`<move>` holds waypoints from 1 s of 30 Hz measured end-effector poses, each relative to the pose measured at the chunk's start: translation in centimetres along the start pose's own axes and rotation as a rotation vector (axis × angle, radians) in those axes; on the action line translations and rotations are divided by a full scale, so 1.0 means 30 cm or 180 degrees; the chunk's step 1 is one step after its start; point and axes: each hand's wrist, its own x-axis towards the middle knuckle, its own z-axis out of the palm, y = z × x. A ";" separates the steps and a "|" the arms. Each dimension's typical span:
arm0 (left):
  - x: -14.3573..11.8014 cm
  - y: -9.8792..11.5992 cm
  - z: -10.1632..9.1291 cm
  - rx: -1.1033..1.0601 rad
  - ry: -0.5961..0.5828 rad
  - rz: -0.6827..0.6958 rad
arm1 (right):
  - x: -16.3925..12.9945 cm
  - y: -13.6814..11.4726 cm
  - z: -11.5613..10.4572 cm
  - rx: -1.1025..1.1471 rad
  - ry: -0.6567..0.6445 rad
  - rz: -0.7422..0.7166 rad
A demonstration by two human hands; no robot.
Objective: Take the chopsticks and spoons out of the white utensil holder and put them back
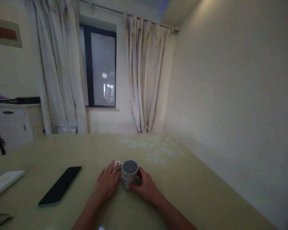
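One grey mug [129, 174] stands on the table [194, 185]. The right hand [146, 187] curls around the mug's right side, gripping it. The left hand [108, 182] lies flat, fingers spread, just left of the mug, fingertips by a small white object [117, 163]. One black phone [60, 185] lies further left.

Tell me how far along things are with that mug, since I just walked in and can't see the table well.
Already done: the mug stands upright on the table. In hand: the right hand grips its side, and the left hand lies flat beside it over some small items too dim to identify. Left: the mug's inside looks empty, and the phone lies untouched.
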 end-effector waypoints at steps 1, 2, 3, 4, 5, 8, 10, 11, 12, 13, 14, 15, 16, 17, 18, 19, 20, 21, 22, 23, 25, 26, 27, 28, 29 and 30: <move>-0.002 0.000 -0.001 -0.0009 0.0004 0.0015 | 0.001 0.000 -0.003 0.0014 -0.0025 -0.0005; -0.004 0.000 -0.003 -0.0021 0.0006 0.0043 | 0.003 -0.002 -0.008 0.0033 -0.0063 0.0003; -0.007 0.000 -0.005 -0.0035 0.0002 0.0075 | 0.006 -0.005 -0.015 0.0063 -0.0108 0.0036; -0.010 0.000 -0.009 -0.0047 -0.0010 0.0111 | 0.010 -0.009 -0.024 0.0108 -0.0159 0.0085; -0.014 0.001 -0.013 -0.0054 -0.0031 0.0146 | 0.014 -0.015 -0.036 0.0172 -0.0229 0.0146; -0.022 0.006 -0.028 0.0005 -0.0081 0.0197 | 0.021 -0.037 -0.089 0.0461 -0.0615 0.0259; -0.023 0.010 -0.036 0.0117 -0.0132 0.0164 | 0.015 -0.049 -0.134 0.0641 -0.0955 0.0253; -0.022 0.012 -0.038 0.0177 -0.0152 0.0150 | 0.008 -0.053 -0.156 0.0696 -0.1079 0.0274; -0.021 0.013 -0.039 0.0232 -0.0173 0.0144 | -0.001 -0.054 -0.176 0.0722 -0.1149 0.0318; -0.020 0.013 -0.039 0.0275 -0.0182 0.0144 | -0.010 -0.053 -0.195 0.0734 -0.1189 0.0383; -0.020 0.012 -0.037 0.0307 -0.0168 0.0146 | -0.019 -0.052 -0.210 0.0743 -0.1222 0.0451; -0.020 0.011 -0.035 0.0327 -0.0126 0.0147 | -0.026 -0.049 -0.223 0.0761 -0.1264 0.0503; -0.020 0.009 -0.033 0.0341 -0.0072 0.0146 | -0.031 -0.047 -0.233 0.0791 -0.1331 0.0533; -0.021 0.006 -0.031 0.0351 -0.0013 0.0142 | -0.035 -0.046 -0.242 0.0831 -0.1416 0.0548; -0.022 0.003 -0.029 0.0356 0.0050 0.0143 | -0.037 -0.045 -0.249 0.0872 -0.1504 0.0558; -0.023 -0.001 -0.026 0.0356 0.0108 0.0146 | -0.038 -0.046 -0.255 0.0905 -0.1573 0.0577; -0.024 -0.006 -0.022 0.0351 0.0156 0.0158 | -0.038 -0.048 -0.261 0.0926 -0.1622 0.0599; -0.024 -0.011 -0.019 0.0339 0.0207 0.0178 | -0.039 -0.050 -0.267 0.0935 -0.1666 0.0619; -0.022 -0.017 -0.014 0.0321 0.0270 0.0197 | -0.041 -0.053 -0.273 0.0937 -0.1710 0.0634; -0.020 -0.022 -0.010 0.0296 0.0357 0.0219 | -0.043 -0.056 -0.279 0.0932 -0.1757 0.0646; -0.015 -0.030 -0.004 0.0226 0.0591 0.0307 | -0.047 -0.062 -0.287 0.0886 -0.1823 0.0670; -0.013 -0.032 -0.005 0.0174 0.0724 0.0388 | -0.050 -0.063 -0.290 0.0843 -0.1836 0.0686; -0.012 -0.031 -0.009 0.0110 0.0845 0.0493 | -0.052 -0.063 -0.291 0.0791 -0.1832 0.0706; -0.012 -0.027 -0.015 0.0034 0.0940 0.0611 | -0.053 -0.062 -0.290 0.0725 -0.1820 0.0723; -0.013 -0.021 -0.024 -0.0048 0.0998 0.0731 | -0.055 -0.059 -0.288 0.0648 -0.1802 0.0728; -0.016 -0.013 -0.035 -0.0131 0.1016 0.0828 | -0.056 -0.056 -0.285 0.0574 -0.1783 0.0721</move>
